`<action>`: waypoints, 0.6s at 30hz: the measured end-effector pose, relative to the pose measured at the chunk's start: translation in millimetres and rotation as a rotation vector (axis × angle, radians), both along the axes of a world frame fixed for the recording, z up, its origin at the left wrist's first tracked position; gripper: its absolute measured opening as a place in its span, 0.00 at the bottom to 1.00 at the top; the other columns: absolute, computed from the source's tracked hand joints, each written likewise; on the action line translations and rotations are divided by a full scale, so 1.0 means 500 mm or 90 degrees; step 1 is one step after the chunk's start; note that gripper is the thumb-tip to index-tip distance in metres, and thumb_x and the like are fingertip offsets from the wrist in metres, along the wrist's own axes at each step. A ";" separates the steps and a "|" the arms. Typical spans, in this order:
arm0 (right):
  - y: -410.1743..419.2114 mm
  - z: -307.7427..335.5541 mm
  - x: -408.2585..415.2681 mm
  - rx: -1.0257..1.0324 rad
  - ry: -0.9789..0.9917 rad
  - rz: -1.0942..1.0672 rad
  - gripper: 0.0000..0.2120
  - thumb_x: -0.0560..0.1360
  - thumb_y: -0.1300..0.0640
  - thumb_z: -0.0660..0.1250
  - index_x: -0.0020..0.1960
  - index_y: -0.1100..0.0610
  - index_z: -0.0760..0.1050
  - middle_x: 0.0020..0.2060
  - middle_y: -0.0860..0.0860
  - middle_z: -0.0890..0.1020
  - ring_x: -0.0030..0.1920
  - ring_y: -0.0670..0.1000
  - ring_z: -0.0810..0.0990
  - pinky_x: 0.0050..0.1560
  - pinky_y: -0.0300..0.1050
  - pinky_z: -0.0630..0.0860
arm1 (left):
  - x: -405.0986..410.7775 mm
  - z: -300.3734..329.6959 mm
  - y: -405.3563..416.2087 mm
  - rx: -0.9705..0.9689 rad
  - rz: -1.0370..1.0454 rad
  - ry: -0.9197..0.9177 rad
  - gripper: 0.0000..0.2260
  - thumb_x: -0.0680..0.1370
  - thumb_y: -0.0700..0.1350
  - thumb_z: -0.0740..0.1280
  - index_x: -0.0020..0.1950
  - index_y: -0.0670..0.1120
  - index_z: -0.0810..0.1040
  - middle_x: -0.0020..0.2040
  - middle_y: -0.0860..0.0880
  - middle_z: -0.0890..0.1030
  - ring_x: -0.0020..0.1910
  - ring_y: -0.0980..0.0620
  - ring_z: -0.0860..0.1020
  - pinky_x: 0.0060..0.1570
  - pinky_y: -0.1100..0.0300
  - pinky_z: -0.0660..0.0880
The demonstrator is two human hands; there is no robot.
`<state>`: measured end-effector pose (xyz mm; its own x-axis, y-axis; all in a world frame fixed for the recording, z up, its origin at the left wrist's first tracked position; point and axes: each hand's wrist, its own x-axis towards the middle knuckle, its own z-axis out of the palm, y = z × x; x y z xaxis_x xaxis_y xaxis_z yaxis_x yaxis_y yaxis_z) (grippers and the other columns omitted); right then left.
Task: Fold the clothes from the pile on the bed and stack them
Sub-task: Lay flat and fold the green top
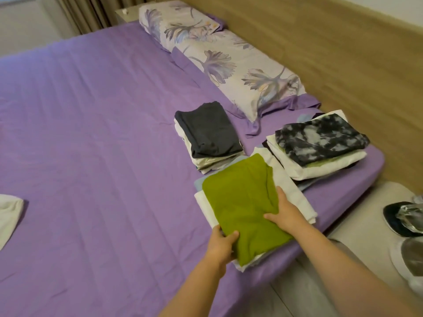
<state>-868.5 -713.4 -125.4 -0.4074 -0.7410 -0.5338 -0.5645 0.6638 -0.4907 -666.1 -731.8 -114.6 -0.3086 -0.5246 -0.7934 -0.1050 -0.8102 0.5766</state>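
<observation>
1. At the far left edge of the frame I see a white garment (9,216), partly cut off and lying loose on the bed (91,133); I take it for what is left of the pile.
2. Lower centre, my left hand (223,244) pinches the near-left corner of the folded green garment (242,202), thumb on top and fingers tucked under the edge.
3. That green garment sits on top of the nearest stack (295,197) of white and pale blue pieces, at the near right edge of the bed. Its long axis runs from lower centre toward the upper right of the frame, with the narrower end pointing away toward the pillows (229,56).
4. My right hand (285,212) rests on the garment's right edge, thumb spread out flat on the cloth and fingers curled over the fold.
5. I judge the step to be settling this piece on its stack. Next I need to square its edges, let go, and reach left for the white one.
6. Further up are a stack topped by a dark grey garment (208,131) and, right of it, one topped by a tie-dye garment (320,138).
</observation>
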 end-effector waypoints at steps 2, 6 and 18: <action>-0.005 0.004 -0.007 -0.051 0.002 -0.005 0.41 0.74 0.56 0.71 0.78 0.56 0.50 0.73 0.57 0.65 0.70 0.57 0.68 0.64 0.44 0.65 | -0.002 0.009 -0.003 0.015 -0.027 0.014 0.11 0.80 0.38 0.64 0.62 0.41 0.70 0.52 0.42 0.79 0.39 0.47 0.79 0.32 0.57 0.79; -0.007 0.037 -0.035 -0.112 0.078 -0.007 0.33 0.75 0.55 0.70 0.75 0.54 0.59 0.67 0.57 0.74 0.64 0.59 0.74 0.57 0.46 0.70 | -0.028 0.019 0.012 0.004 -0.072 0.011 0.07 0.80 0.39 0.64 0.57 0.42 0.71 0.40 0.43 0.77 0.24 0.53 0.76 0.23 0.62 0.75; -0.022 0.060 0.118 -0.094 0.326 0.302 0.28 0.78 0.46 0.60 0.76 0.50 0.57 0.73 0.48 0.65 0.73 0.49 0.59 0.70 0.44 0.56 | 0.084 0.013 0.029 -0.135 -0.155 -0.195 0.05 0.77 0.40 0.66 0.41 0.45 0.74 0.38 0.45 0.78 0.35 0.50 0.77 0.42 0.57 0.79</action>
